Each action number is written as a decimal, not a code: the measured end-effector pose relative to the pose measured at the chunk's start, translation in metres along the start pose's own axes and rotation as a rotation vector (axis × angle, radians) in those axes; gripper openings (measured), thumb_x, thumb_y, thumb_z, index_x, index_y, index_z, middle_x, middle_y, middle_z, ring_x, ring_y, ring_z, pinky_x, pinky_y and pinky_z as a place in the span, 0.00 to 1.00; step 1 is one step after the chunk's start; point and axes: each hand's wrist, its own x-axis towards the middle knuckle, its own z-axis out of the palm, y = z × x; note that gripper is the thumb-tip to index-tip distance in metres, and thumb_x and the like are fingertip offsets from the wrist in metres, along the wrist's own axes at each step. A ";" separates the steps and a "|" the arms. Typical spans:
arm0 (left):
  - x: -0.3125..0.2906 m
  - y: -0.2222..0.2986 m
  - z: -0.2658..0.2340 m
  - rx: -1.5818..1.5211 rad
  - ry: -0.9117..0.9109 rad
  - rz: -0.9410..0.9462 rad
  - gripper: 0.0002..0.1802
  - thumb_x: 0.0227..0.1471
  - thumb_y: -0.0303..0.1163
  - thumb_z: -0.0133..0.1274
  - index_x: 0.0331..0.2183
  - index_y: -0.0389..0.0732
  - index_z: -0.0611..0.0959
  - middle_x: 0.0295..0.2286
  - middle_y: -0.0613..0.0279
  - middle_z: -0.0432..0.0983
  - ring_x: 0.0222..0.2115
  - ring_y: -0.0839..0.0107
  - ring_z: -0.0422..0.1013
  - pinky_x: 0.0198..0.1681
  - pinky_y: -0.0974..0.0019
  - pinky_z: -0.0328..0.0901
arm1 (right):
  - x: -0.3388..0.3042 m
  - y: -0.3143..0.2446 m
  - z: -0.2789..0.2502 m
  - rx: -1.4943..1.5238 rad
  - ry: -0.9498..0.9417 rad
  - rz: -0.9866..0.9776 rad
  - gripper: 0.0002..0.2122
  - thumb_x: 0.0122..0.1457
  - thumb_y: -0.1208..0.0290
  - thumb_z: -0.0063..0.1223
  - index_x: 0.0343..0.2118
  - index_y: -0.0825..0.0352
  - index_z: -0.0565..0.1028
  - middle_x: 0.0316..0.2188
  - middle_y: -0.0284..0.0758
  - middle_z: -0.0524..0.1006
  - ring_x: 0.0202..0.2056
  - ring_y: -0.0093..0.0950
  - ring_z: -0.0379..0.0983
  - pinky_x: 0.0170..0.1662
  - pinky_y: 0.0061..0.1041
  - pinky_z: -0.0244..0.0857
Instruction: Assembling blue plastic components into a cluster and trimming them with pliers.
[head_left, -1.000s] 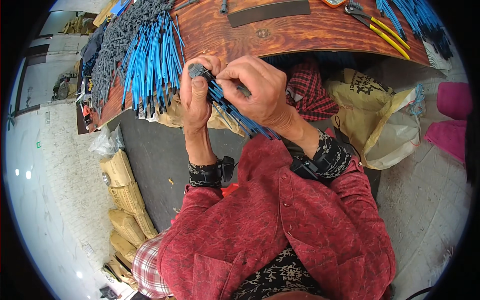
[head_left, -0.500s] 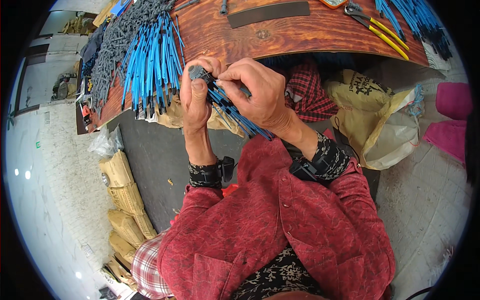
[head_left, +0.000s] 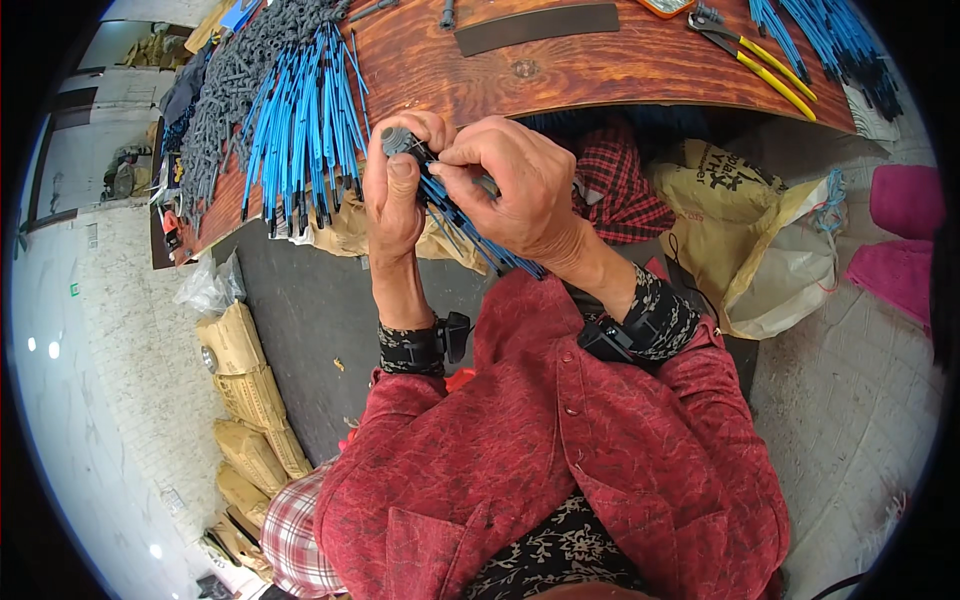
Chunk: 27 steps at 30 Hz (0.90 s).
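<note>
My left hand is closed, its thumb pressed against a round grey ribbed plastic fitting. A bundle of thin blue tubes with black ends slants down from between my hands toward my jacket, passing beneath my right hand. Thumb and forefinger of that right hand pinch together just beside the fitting. What lies between those fingertips is too small to make out. Which hand carries the bundle's weight is hidden by the fingers.
Beyond my hands is a wooden table with a pile of grey fittings, blue tubes, a dark flat strip and yellow-handled pliers. An open woven sack stands right; packed brown bags line the left.
The grey fitting has turned slightly in my left hand. My right fingertips have shifted a little beside it. Everything else looks the same.
</note>
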 end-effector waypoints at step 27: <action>0.004 0.001 0.006 0.075 0.024 -0.001 0.28 0.63 0.54 0.48 0.42 0.35 0.71 0.36 0.56 0.69 0.38 0.69 0.64 0.46 0.64 0.62 | 0.007 0.002 -0.010 -0.022 -0.052 -0.036 0.05 0.51 0.73 0.62 0.28 0.64 0.75 0.23 0.34 0.77 0.25 0.34 0.76 0.27 0.30 0.68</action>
